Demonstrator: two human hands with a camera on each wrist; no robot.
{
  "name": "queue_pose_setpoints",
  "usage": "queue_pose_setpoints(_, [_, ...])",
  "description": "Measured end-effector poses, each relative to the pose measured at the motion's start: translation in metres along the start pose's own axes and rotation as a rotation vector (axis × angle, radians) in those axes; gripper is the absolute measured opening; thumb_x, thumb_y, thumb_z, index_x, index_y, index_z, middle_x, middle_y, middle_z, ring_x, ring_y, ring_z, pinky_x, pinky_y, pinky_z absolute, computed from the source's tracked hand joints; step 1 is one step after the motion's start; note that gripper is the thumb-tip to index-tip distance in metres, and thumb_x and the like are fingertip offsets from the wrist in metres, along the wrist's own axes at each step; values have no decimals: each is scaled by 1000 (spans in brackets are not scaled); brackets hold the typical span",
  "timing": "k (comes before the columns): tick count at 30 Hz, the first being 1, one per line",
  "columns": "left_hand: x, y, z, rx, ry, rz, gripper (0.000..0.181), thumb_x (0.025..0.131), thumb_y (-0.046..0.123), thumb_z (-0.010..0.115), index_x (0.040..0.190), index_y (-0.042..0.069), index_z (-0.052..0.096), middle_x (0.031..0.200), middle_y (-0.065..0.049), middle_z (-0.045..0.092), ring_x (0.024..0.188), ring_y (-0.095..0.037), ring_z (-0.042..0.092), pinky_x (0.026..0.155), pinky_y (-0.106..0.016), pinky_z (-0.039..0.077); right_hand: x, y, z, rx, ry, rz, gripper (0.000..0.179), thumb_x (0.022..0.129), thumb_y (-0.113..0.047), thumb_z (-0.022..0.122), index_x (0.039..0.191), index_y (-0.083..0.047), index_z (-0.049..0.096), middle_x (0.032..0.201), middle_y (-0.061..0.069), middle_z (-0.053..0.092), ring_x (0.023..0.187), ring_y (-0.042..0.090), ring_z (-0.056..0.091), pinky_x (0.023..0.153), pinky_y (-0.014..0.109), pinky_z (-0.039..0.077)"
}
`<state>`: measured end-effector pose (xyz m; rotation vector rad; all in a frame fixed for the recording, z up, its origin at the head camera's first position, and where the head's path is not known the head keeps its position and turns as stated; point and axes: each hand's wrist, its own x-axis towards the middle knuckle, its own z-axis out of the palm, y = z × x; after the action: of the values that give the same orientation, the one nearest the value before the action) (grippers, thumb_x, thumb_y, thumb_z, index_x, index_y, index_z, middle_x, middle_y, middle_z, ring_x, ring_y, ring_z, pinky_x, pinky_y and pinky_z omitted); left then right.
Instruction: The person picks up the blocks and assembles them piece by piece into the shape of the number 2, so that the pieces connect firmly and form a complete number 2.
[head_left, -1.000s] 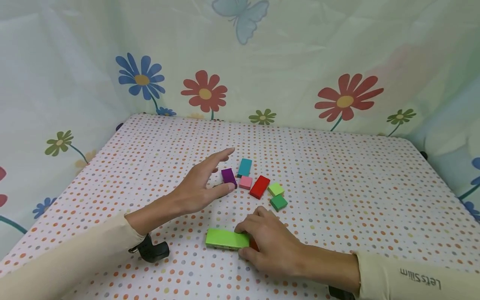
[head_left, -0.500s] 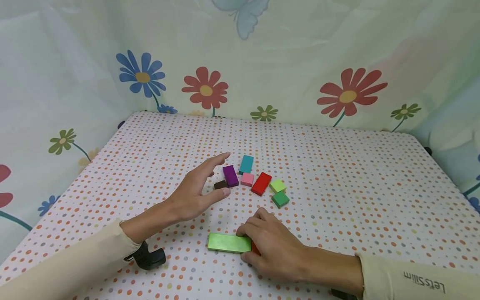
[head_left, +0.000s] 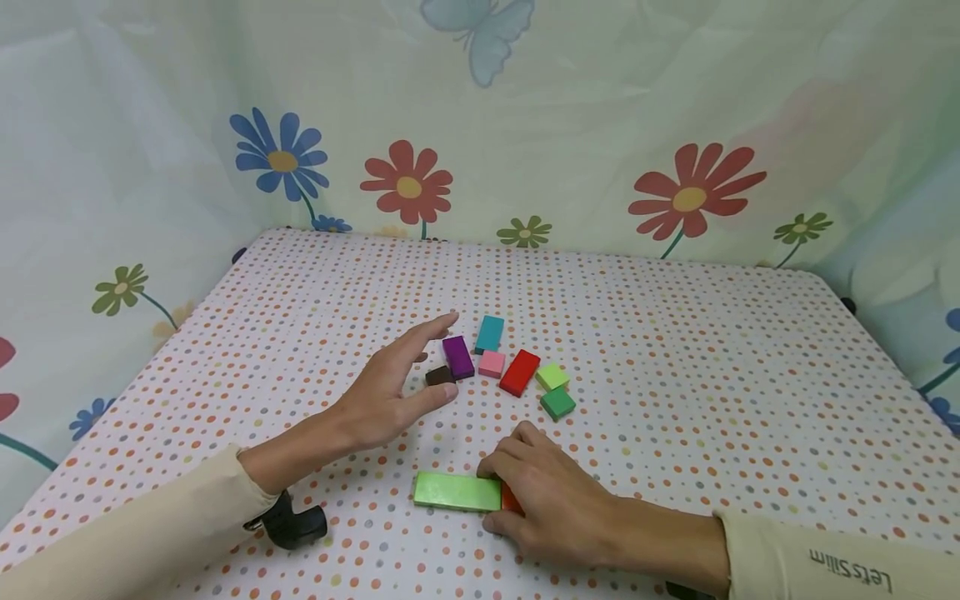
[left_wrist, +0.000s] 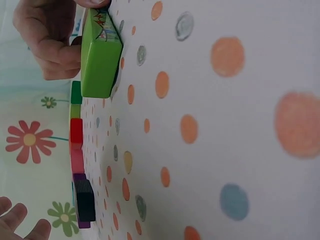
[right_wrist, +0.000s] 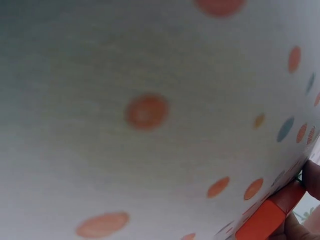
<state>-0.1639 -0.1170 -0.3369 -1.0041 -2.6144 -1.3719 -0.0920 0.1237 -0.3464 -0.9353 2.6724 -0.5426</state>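
Observation:
My right hand (head_left: 551, 500) pinches the right end of a long lime-green block (head_left: 456, 492) between thumb and fingers, close to me on the table. An orange-red piece (head_left: 512, 500) adjoins that end, partly hidden under the palm; its orange end face (right_wrist: 262, 222) shows in the right wrist view. In the left wrist view the lime-green block (left_wrist: 102, 62) has a printed picture on one side. My left hand (head_left: 386, 396) is held open with thumb and fingers apart, nearest a dark brown block (head_left: 439, 377) and a purple block (head_left: 458, 357), holding nothing.
Beyond the hands lie a teal block (head_left: 490, 334), a pink block (head_left: 492, 364), a red block (head_left: 520, 372), a pale green block (head_left: 552, 377) and a darker green block (head_left: 558, 403). A flowered curtain (head_left: 570, 125) stands behind the dotted tablecloth (head_left: 675, 358).
My left hand has drawn back slightly toward me, uncovering the dark brown block. The lime-green block has tipped so its printed near side no longer shows in the head view; my right hand stays on it.

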Motion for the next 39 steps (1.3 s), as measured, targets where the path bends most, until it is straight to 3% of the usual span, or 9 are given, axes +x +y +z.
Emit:
queue_pose_setpoints(6, [-1,-1,0,-1,10,15,74,97,31,61,161,23,26,161,5,35,145,-19,37,113,-52,39,1,1,0,1,-5,0,38,88,-35,79,119,-17,68,110,-12,61,101,9,43,84,28,47])
queue_pose_setpoints(14, [3,3,0,-23,9,32,74,97,32,61,161,29,24,160,10,34,144,-12,35,114,-48,37,0,1,2,-1,17,-2,39,88,-41,76,118,-18,68,108,-13,62,100,8,42,86,31,46])
queue_pose_setpoints(19, [6,4,1,-26,5,37,75,97,33,62,161,30,24,160,7,36,143,-15,36,114,-50,38,1,5,2,-19,117,-18,36,89,-42,72,115,-18,67,107,-12,63,98,7,42,85,32,46])
queue_pose_setpoints(24, [14,3,3,-5,-6,45,75,96,32,62,162,26,25,159,3,37,143,-21,38,112,-52,40,8,15,-2,-76,244,-57,32,90,-38,72,112,-16,65,94,-13,62,94,6,41,80,29,45])
queue_pose_setpoints(32, [30,1,4,13,18,54,74,96,34,59,161,28,25,160,4,36,143,-16,38,113,-48,41,22,32,-14,-135,326,-48,35,88,-36,73,113,-14,65,102,-7,65,98,10,45,82,34,46])
queue_pose_setpoints(39, [45,-2,3,22,24,74,77,94,35,58,162,22,26,161,2,36,142,-21,39,112,-48,41,35,49,-28,-191,391,-20,37,83,-32,72,113,-11,64,103,-2,63,102,19,46,88,41,44])
